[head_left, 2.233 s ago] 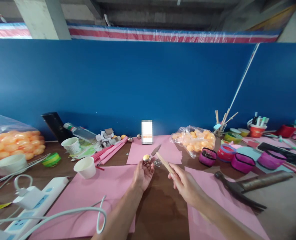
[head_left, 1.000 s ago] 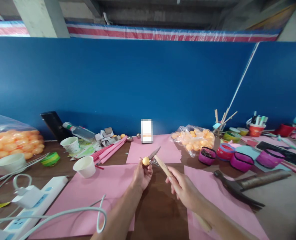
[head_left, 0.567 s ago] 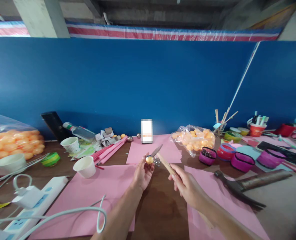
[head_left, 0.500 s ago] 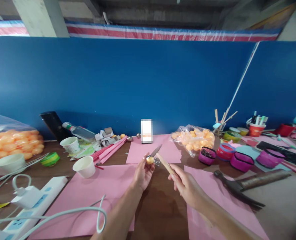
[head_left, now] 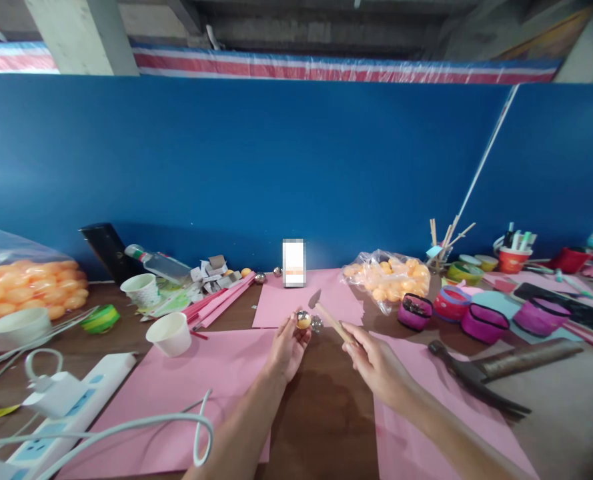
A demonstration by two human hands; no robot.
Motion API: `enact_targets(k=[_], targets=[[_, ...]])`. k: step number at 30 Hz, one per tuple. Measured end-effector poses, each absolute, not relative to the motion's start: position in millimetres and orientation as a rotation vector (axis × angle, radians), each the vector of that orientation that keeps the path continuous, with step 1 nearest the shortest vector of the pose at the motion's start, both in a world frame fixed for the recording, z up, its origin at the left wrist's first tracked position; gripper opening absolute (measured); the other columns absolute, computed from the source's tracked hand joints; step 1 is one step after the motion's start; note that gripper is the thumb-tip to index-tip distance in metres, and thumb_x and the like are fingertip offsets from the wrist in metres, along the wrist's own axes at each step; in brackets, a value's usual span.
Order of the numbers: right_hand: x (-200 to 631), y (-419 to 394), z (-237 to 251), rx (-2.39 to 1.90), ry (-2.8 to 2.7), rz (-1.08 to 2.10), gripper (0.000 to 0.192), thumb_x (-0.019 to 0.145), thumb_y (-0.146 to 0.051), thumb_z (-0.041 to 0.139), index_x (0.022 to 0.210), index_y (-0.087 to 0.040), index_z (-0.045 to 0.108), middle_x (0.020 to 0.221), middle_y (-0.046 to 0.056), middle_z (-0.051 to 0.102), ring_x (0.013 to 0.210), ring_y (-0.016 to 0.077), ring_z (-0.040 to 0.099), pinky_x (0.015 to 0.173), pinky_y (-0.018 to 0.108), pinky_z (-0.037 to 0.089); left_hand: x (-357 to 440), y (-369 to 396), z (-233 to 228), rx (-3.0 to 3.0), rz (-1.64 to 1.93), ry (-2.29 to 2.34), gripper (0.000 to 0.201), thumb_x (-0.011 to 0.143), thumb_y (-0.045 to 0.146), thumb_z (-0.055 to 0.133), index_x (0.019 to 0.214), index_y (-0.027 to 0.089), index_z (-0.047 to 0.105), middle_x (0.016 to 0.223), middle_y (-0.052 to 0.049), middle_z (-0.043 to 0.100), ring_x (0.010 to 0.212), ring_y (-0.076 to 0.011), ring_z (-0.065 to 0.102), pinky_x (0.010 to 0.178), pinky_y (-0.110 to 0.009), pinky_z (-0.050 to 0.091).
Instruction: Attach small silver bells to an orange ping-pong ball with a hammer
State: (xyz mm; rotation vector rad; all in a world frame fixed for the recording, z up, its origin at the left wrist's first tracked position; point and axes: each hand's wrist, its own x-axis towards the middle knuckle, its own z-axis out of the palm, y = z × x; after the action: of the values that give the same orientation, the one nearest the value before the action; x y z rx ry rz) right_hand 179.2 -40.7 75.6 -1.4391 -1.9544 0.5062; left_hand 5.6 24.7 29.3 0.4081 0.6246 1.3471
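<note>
One ball (head_left: 303,321) is held in the fingers of my left hand (head_left: 287,345). My right hand (head_left: 366,353) grips a small hammer (head_left: 330,318) near the ball.

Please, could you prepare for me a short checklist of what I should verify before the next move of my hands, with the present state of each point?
1. Left hand holds the round shiny thing: ok.
2. Right hand is closed around the handle of the wooden-handled tool: ok.
3. Silvery cluster beside the round shiny thing is supported: cannot tell; what bears it is unclear.
4. Large hammer lies apart from both hands: ok, off to the right.
5. White cable is clear of the left forearm: cannot tell; its loop appears very close.
</note>
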Motion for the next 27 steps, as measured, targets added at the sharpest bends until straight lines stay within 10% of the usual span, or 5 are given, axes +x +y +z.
enact_targets(k=[27], targets=[[213, -28, 66, -1.883, -2.247, -0.172, 0.031, 0.080, -0.012, 0.043, 0.107, -0.021, 0.054, 0.092, 0.009, 0.057, 0.084, 0.0215, 0.051, 0.067, 0.027, 0.036, 4, 31, 22, 0.312, 1.353, 0.592, 0.029, 0.082, 0.033, 0.047, 0.091, 0.009, 0.061, 0.079, -0.012, 0.065, 0.061, -0.0099, 0.059, 0.055, -0.019, 0.050]])
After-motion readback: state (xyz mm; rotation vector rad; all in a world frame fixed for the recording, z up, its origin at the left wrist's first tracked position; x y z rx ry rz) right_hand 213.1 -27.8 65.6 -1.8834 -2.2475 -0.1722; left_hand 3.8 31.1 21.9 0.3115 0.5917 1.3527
